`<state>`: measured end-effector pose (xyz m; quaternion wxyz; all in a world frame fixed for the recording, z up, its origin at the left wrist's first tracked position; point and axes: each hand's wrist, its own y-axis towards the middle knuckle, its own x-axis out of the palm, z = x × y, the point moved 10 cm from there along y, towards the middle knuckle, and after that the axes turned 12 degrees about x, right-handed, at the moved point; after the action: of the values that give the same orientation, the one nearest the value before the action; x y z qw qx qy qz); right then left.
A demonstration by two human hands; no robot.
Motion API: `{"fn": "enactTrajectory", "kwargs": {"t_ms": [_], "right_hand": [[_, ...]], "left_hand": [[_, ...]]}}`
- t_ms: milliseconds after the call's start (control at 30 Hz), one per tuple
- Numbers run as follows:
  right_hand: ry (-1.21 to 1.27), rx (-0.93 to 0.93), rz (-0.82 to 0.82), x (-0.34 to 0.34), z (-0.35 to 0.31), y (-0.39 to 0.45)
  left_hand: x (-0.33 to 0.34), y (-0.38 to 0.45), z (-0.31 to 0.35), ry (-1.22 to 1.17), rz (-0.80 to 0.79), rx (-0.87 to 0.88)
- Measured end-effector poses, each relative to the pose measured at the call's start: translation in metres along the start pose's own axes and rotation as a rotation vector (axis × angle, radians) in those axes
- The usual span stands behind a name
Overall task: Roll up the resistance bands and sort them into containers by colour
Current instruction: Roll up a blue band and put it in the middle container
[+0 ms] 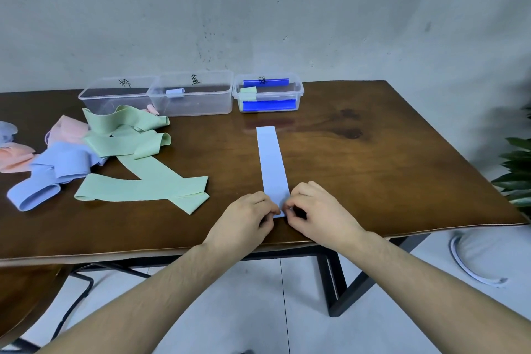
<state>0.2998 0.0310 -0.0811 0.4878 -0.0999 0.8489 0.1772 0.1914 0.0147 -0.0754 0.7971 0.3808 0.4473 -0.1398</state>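
A light blue band (271, 161) lies flat and straight on the brown table (373, 169), running away from me. My left hand (247, 218) and my right hand (316, 210) both pinch its near end with curled fingers. Three clear containers stand at the back: the left one (115, 95) holds a pink roll (153, 110), the middle one (191, 95) holds a small blue roll (174, 92), the right one (268, 93) holds a green roll (248, 92). A loose pile of green bands (143, 164), blue bands (48, 175) and pink bands (69, 129) lies at the left.
The grey wall stands right behind the containers. A green plant (517, 169) leans in at the table's right edge. A white hoop-like object (474, 261) lies on the floor at the right. A dark cable (74, 304) runs under the table at the left.
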Motion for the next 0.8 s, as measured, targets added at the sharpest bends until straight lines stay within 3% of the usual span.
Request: {"fn": "enactTrajectory", "kwargs": {"t_ms": [333,667,800], "right_hand": [[0.138,0.133,-0.064,0.004,0.015,0.002],[-0.012,-0.061,0.029,0.002,0.002,-0.007],[0.043,0.020,-0.022,0.004,0.009,-0.006]], "left_hand": [[-0.003,-0.003,0.000,0.066,-0.003,0.027],[-0.001,-0.004,0.000,0.016,-0.011,0.016],[-0.001,-0.004,-0.002,0.006,-0.008,0.008]]}}
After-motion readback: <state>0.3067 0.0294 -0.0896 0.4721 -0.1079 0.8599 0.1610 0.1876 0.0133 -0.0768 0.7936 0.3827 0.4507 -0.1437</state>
